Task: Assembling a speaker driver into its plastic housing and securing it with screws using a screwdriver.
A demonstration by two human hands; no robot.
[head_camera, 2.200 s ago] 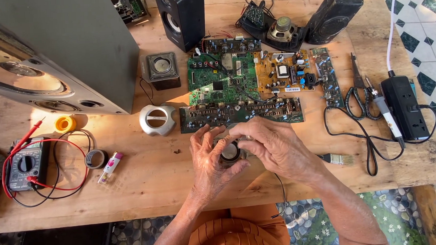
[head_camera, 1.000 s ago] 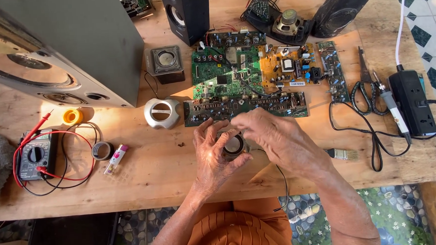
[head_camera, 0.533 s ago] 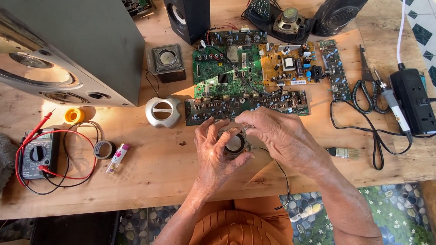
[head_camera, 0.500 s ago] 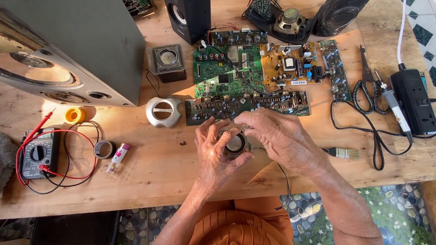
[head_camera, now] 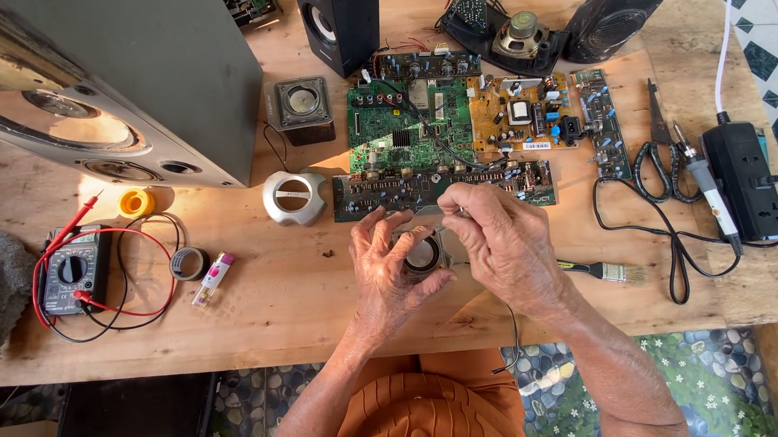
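A small round speaker driver (head_camera: 421, 254) with a dark cone sits between both hands near the front middle of the wooden table (head_camera: 305, 309). My left hand (head_camera: 389, 271) cups its left side with fingers spread around the rim. My right hand (head_camera: 504, 244) covers its right side, thumb and forefinger pinched on a thin metal piece at the driver's top edge. A dark wire (head_camera: 513, 327) hangs down from under the right hand.
Green and orange circuit boards (head_camera: 442, 137) lie just behind the hands. A large grey speaker cabinet (head_camera: 121, 82) fills the back left. A multimeter (head_camera: 70, 274), tape roll (head_camera: 186, 263), brush (head_camera: 610, 272), scissors (head_camera: 657, 146), soldering iron (head_camera: 712, 196) and power strip (head_camera: 746, 181) lie around.
Both hands stay on the small driver. The fingers have shifted slightly around its rim, and the view has drifted a little.
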